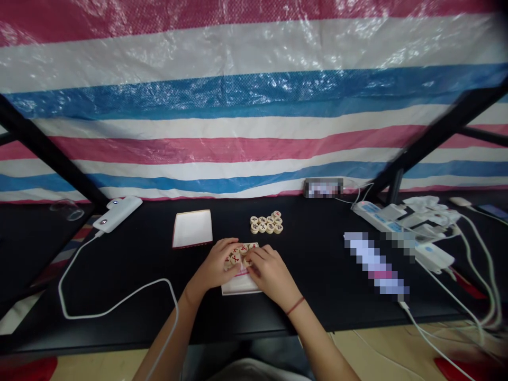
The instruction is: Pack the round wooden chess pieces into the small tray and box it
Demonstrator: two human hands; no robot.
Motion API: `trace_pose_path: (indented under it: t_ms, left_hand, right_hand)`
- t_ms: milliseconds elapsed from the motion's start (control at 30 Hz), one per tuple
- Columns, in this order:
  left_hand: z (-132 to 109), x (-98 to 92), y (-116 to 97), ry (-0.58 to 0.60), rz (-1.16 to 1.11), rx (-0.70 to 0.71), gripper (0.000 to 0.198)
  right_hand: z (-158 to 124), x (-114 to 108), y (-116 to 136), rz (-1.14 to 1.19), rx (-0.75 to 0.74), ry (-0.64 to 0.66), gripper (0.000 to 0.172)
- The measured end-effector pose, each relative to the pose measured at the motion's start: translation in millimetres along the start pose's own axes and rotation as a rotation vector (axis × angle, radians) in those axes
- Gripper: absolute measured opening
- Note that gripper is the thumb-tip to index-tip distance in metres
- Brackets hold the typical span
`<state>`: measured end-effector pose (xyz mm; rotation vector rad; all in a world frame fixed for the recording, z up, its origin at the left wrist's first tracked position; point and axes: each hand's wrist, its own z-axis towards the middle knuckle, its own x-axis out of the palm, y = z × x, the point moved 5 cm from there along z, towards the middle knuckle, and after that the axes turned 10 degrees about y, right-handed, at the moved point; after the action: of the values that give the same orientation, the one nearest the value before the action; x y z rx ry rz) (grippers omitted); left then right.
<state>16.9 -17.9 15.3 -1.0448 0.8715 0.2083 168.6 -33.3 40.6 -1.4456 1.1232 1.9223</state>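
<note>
A small white box lies on the desk in front of me. Several round Chinese chess pieces with red characters sit at its far end. My left hand curves around these pieces from the left, its thumb at the near side and its fingers at the far side. From the right, the bent fingers of my right hand close on a red-marked piece, partly hiding it. Beyond my hands, more Chinese chess pieces stand in two short rows, mostly dark-marked, with a red-marked piece behind them.
A white lid or tray lies at left on the black desk. A white device trails a cable past my left forearm. Right are a power strip with plugs and a blurred-out object. A striped sheet hangs behind.
</note>
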Motion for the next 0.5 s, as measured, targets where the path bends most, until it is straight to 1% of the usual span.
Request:
trace_pose_path:
  t_ms: [133, 267, 333, 433, 467, 500]
  left_hand:
    - [0, 1.4, 0, 0.001, 0.019, 0.010, 0.048]
    - [0, 3.1, 2, 0.022, 0.036, 0.014, 0.050]
    - [0, 3.6, 2, 0.026, 0.039, 0.013, 0.050]
    - [1, 3.5, 2, 0.028, 0.039, 0.008, 0.049]
    - [1, 3.3, 2, 0.029, 0.039, 0.005, 0.049]
    - [1, 3.0, 1, 0.029, 0.040, 0.003, 0.049]
  right_hand:
    - [3, 0, 1, -0.094, 0.017, 0.040, 0.018]
    - [3, 5, 1, -0.104, 0.018, 0.050, 0.016]
    - [2, 4, 2, -0.100, 0.006, 0.043, 0.015]
    - [1, -8, -4, -0.039, -0.051, 0.014, 0.012]
    - [3, -15, -11, -0.011, -0.049, -0.019, 0.012]
    - [7, -24, -21, 0.012, -0.017, -0.060, 0.014]
